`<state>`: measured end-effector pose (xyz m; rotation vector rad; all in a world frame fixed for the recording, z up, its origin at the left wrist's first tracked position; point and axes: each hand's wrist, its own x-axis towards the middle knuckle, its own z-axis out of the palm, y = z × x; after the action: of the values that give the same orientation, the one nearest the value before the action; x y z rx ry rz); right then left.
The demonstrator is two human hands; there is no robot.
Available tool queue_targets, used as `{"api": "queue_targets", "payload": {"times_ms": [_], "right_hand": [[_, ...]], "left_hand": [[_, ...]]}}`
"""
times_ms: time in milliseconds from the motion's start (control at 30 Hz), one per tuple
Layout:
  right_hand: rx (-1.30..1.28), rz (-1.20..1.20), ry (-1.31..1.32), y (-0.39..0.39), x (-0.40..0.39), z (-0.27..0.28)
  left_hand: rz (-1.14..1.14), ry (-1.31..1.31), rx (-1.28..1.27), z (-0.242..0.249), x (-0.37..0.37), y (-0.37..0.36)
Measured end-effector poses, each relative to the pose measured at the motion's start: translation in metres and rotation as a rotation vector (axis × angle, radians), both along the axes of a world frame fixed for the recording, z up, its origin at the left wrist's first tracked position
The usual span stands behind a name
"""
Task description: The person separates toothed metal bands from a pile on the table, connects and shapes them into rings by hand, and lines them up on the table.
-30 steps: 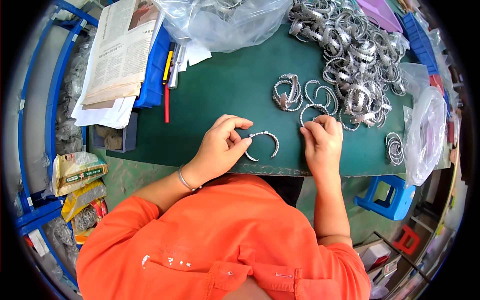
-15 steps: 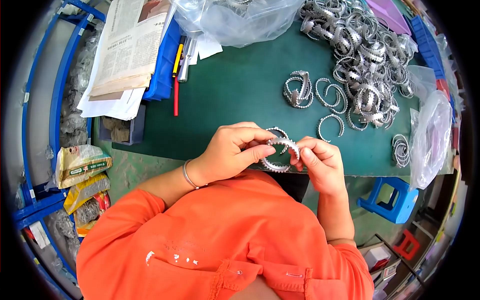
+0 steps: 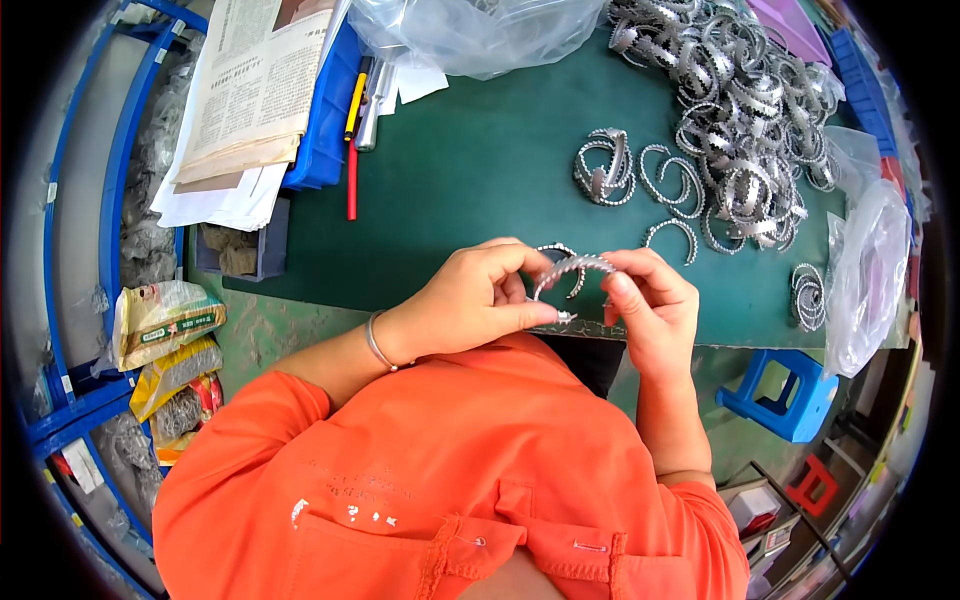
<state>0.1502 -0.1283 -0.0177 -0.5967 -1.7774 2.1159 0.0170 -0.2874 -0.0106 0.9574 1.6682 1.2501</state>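
Between my hands is an open, toothed metal ring (image 3: pixel 580 262), arched up above the table's near edge. My left hand (image 3: pixel 480 295) is closed on its left end, the thumb stretched along below. My right hand (image 3: pixel 652 300) pinches the other end between thumb and fingertips. Just behind lies a second toothed ring (image 3: pixel 577 285), partly hidden by the held one and my left fingers. Farther off on the green table (image 3: pixel 470 170) are a small cluster of rings (image 3: pixel 606 180), a pair of loose rings (image 3: pixel 672 180) and a single ring (image 3: pixel 672 236).
A large heap of toothed rings (image 3: pixel 745 130) fills the far right. A nested stack of rings (image 3: pixel 808 297) sits near the right edge beside a plastic bag (image 3: pixel 868 270). At left are newspapers (image 3: pixel 255 100), a blue tray (image 3: pixel 325 150) and a red pen (image 3: pixel 352 180). A blue stool (image 3: pixel 782 395) stands below right.
The held ring has turned from a round, face-on loop into an upward arch. My right hand has risen slightly and shifted right. The whole view has shifted a little.
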Motion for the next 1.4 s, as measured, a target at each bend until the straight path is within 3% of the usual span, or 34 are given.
{"api": "queue_targets", "payload": {"times_ms": [67, 167, 233, 367, 500, 667, 933, 1033, 1100, 1300, 1400], "right_hand": [[-0.087, -0.025, -0.009, 0.001, 0.002, -0.001], [-0.175, -0.018, -0.035, 0.001, 0.003, -0.006], [0.13, -0.035, 0.074, 0.001, -0.001, -0.013], [0.351, 0.124, -0.056, 0.004, 0.001, -0.003], [0.237, 0.076, -0.017, 0.0, 0.0, -0.004], [0.006, 0.004, -0.078, 0.001, 0.004, -0.003], [-0.153, 0.025, -0.201, 0.0, 0.005, 0.0], [0.067, -0.003, -0.092, -0.004, 0.001, -0.011], [0.404, -0.116, 0.029, -0.005, 0.0, -0.017], [0.126, 0.124, 0.074, -0.02, -0.001, -0.011], [-0.243, 0.106, 0.031, -0.02, 0.001, -0.007]], "left_hand": [[0.09, -0.429, 0.02, -0.011, 0.004, -0.002], [0.163, -0.54, 0.043, -0.006, 0.005, -0.001], [0.142, -0.514, 0.015, -0.005, 0.002, -0.002], [0.079, -0.403, 0.007, -0.002, 0.002, -0.002], [0.06, -0.236, 0.085, -0.006, 0.003, -0.001], [0.119, -0.62, 0.015, -0.003, 0.003, -0.003], [0.133, -0.883, 0.036, -0.004, 0.001, -0.004], [0.141, -0.87, 0.027, -0.003, 0.001, -0.004], [0.15, -0.834, 0.011, 0.001, 0.001, -0.004], [0.155, -0.678, 0.103, 0.001, 0.01, -0.001], [0.205, -0.529, 0.022, 0.002, 0.005, -0.002]]}}
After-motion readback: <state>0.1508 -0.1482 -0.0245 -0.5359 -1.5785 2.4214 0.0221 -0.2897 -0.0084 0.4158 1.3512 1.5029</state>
